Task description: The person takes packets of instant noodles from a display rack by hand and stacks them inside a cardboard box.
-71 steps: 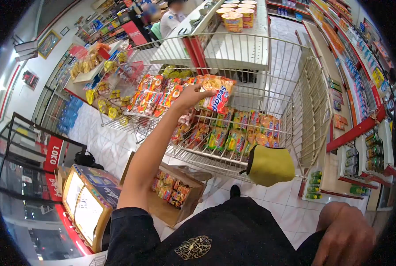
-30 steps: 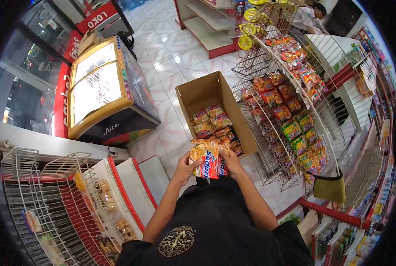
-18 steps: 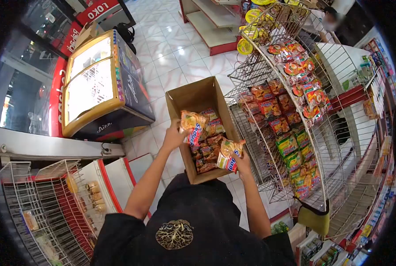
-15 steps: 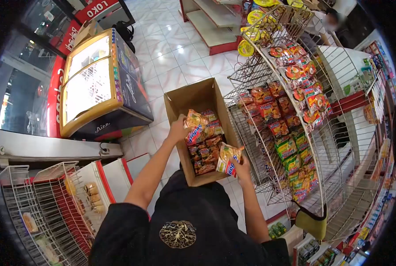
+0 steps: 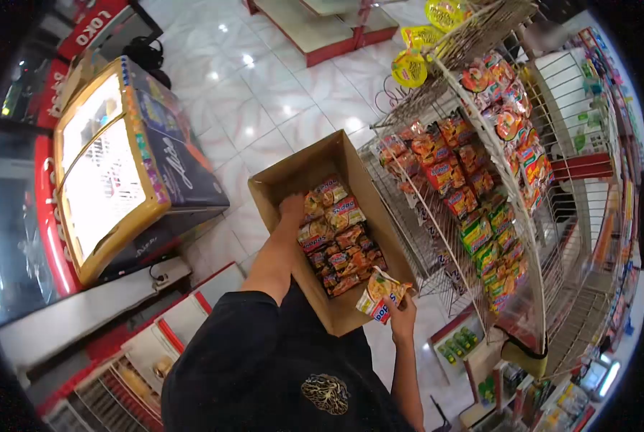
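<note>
An open cardboard box (image 5: 268, 189) stands in front of me, with rows of instant noodle packets inside. My left hand (image 5: 291, 208) reaches into it along the left wall, right beside an orange-yellow noodle packet (image 5: 312, 206); its fingers are blurred and partly hidden, so its grip is unclear. Paler packets (image 5: 346, 212) lie near the far end, while darker ones (image 5: 347, 258) fill the nearer part. At the near right corner of the box, my right hand (image 5: 403, 317) grips a white and yellow noodle packet (image 5: 374, 294), tilted over the rim.
To the right is a wire rack (image 5: 473, 108) holding several noodle packets (image 5: 441, 165), with yellow cup-like packs (image 5: 410, 68) hanging at its top. An ice cream freezer (image 5: 181, 162) stands on the left. Low shelving (image 5: 315, 36) lies ahead, beyond the tiled floor.
My left hand has lowered its noodle packet into the box among the others. My right hand still holds its packet near the box's corner. The view has turned and shifted.
</note>
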Available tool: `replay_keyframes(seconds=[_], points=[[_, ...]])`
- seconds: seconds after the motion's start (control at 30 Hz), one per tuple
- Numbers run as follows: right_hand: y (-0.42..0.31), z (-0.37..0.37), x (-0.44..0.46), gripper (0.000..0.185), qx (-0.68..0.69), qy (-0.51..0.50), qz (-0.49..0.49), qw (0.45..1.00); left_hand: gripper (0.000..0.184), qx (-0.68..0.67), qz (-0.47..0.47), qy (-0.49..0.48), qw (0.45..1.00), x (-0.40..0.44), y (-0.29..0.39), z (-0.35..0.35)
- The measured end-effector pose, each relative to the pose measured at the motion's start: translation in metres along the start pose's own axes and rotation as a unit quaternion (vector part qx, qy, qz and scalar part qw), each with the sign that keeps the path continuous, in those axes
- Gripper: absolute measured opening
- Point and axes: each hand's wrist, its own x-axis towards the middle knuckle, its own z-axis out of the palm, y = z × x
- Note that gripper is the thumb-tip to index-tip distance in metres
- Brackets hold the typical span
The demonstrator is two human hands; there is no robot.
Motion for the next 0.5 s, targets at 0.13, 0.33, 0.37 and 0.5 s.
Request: replay_keyframes(seconds=[0.13, 0.33, 0.37, 0.5], points=[[0.008, 0.022, -0.013, 0.034, 0.008, 0.028, 0.052, 0.998, 0.037, 0.108, 0.020, -0.083, 0.990, -0.005, -0.002, 0.017], [0.006, 0.082, 0.016, 0.037, 0.006, 0.068, 0.051, 0.996, 0.050, -0.014, 0.070, -0.252, 0.965, 0.020, 0.015, -0.046], [0.009, 0.093, 0.026, 0.037, 0.011, 0.075, 0.053, 0.996, 0.056, -0.054, 0.085, -0.306, 0.947, 0.004, 0.032, -0.080], [-0.002, 0.131, 0.068, 0.043, 0.144, 0.058, 0.078, 0.985, 0.069, -0.343, 0.091, -0.452, 0.818, -0.023, 0.051, -0.087]])
